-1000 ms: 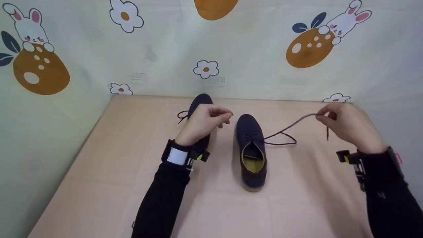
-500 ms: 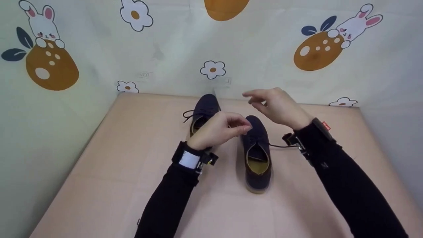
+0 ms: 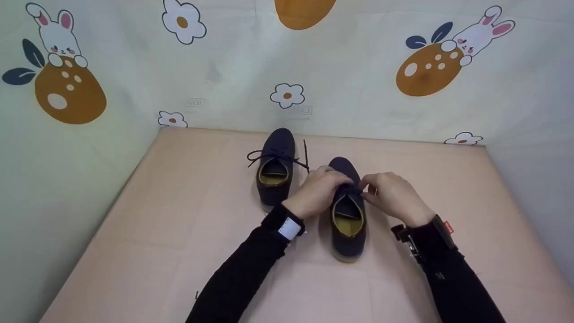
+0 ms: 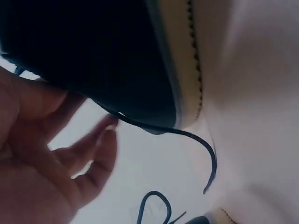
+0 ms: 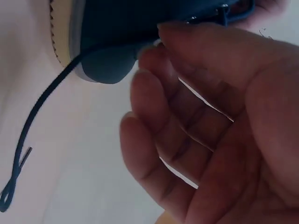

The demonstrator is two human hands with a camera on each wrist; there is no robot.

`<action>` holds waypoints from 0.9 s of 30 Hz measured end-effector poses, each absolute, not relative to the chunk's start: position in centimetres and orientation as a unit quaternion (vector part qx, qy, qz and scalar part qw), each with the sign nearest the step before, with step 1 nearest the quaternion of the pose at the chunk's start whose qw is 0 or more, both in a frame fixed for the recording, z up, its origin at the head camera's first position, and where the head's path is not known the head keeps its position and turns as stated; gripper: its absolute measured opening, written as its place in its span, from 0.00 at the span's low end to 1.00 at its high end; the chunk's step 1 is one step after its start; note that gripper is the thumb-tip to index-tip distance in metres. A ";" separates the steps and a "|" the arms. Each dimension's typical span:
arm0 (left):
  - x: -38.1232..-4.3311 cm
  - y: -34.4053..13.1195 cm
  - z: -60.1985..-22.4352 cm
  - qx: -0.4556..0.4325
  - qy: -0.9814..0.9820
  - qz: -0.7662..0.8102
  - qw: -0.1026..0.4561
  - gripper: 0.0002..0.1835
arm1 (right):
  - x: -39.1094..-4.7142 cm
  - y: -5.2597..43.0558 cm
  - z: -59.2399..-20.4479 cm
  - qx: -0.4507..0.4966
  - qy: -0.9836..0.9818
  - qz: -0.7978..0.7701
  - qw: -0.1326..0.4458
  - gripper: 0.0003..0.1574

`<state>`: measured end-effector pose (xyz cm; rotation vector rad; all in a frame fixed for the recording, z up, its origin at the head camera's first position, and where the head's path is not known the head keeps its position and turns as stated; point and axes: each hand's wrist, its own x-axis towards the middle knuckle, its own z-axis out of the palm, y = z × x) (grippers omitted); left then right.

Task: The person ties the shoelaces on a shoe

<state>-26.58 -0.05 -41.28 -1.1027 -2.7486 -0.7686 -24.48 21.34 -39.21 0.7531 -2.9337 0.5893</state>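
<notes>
A dark blue lace-up shoe (image 3: 349, 246) stands upright on the table, its toe pointing away from me. My left hand (image 3: 316, 190) reaches over the upper from the left and pinches the shoelace near the eyelets; its fingertips are partly hidden behind the shoe in the left wrist view. From there a lace end (image 4: 205, 147) curves out past the toe. On the shoe's right side, my right hand (image 3: 394, 197) pinches the shoelace (image 5: 46, 91) between thumb and index finger, the other fingers loosely bent. The lace's free end trails down in a small loop in the right wrist view.
To the left and farther back stands the matching shoe (image 3: 281, 140), its lace spread in a loop (image 3: 254, 155) on its left. The pale pink tabletop (image 3: 148, 215) ends at a patterned cloth wall (image 3: 233, 67) behind and at the sides.
My right hand has swept in from the far right to the shoe's laces. The left hand has moved right and down from above the left shoe onto the right one.
</notes>
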 end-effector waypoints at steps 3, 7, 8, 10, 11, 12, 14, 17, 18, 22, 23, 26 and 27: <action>-26.8 -0.3 -41.3 -0.363 -0.894 -0.250 0.079 0.11 | -24.4 21.4 -40.0 0.226 -0.955 0.184 0.058 0.06; -26.9 -1.0 -41.0 -0.372 -0.890 -0.247 0.095 0.07 | -24.6 22.2 -40.7 0.210 -0.962 0.161 0.073 0.07; -26.9 -1.1 -41.0 -0.374 -0.890 -0.245 0.092 0.07 | -24.7 22.5 -40.7 0.206 -0.963 0.155 0.078 0.07; -27.0 -1.4 -40.9 -0.376 -0.891 -0.241 0.083 0.07 | -24.9 23.3 -40.6 0.194 -0.965 0.150 0.094 0.08; -27.1 -1.5 -40.9 -0.376 -0.892 -0.239 0.078 0.07 | -25.0 23.8 -40.4 0.188 -0.965 0.151 0.102 0.09; -27.1 -1.6 -40.9 -0.375 -0.893 -0.237 0.072 0.07 | -25.0 24.4 -40.2 0.181 -0.965 0.154 0.112 0.10; -27.2 -1.8 -40.8 -0.371 -0.896 -0.236 0.062 0.07 | -25.0 25.6 -39.7 0.165 -0.964 0.164 0.127 0.10; -27.3 -2.0 -40.5 -0.368 -0.899 -0.233 0.048 0.06 | -24.8 27.6 -38.7 0.142 -0.963 0.178 0.146 0.10; -27.3 -2.2 -40.3 -0.368 -0.899 -0.235 0.043 0.06 | -24.7 28.2 -38.3 0.135 -0.962 0.181 0.152 0.10; -27.3 -2.9 -39.5 -0.371 -0.894 -0.249 0.026 0.05 | -24.2 30.8 -37.1 0.104 -0.960 0.195 0.171 0.08; -27.3 -3.1 -39.3 -0.371 -0.893 -0.256 0.021 0.05 | -24.0 31.4 -36.9 0.095 -0.960 0.198 0.174 0.08; -27.2 -3.7 -38.5 -0.370 -0.889 -0.271 0.011 0.04 | -23.6 33.0 -36.4 0.073 -0.960 0.207 0.177 0.07; -27.1 -3.9 -38.3 -0.369 -0.888 -0.275 0.009 0.04 | -23.5 33.5 -36.2 0.064 -0.960 0.211 0.173 0.07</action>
